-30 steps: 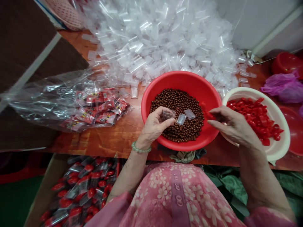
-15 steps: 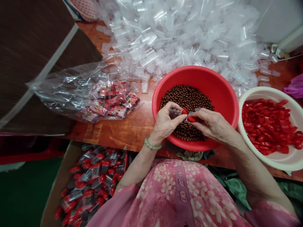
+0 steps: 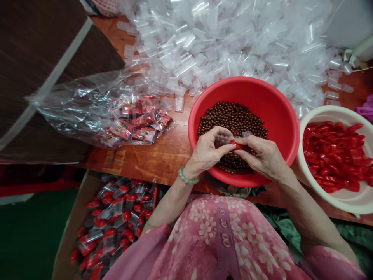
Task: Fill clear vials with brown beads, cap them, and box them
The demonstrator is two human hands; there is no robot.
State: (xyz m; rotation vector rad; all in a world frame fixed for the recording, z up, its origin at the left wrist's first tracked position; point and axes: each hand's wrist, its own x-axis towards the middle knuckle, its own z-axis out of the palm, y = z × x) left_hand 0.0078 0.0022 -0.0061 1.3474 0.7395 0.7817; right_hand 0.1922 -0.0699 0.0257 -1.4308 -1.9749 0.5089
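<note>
A red basin (image 3: 281,112) holds many small brown balls (image 3: 233,116). Over it, my left hand (image 3: 208,149) is closed on a clear plastic tube (image 3: 222,140), its thumb touching a small red cap (image 3: 236,145). My right hand (image 3: 260,153) pinches that red cap from the other side, and a bit of clear plastic (image 3: 246,133) shows above its fingertips. The two hands meet at the cap. Fingers hide part of both pieces.
Clear tubes (image 3: 233,39) are heaped behind the basin. A white basin (image 3: 359,208) of red caps (image 3: 335,155) stands at the right. At the left lie a plastic bag (image 3: 84,109) with red packets (image 3: 142,120) and, lower down, a box (image 3: 68,229) of capped tubes (image 3: 110,221).
The red piece by my left fingertips and the one in my right fingers no longer show apart; one red cap now sits between both hands. The view has shifted slightly.
</note>
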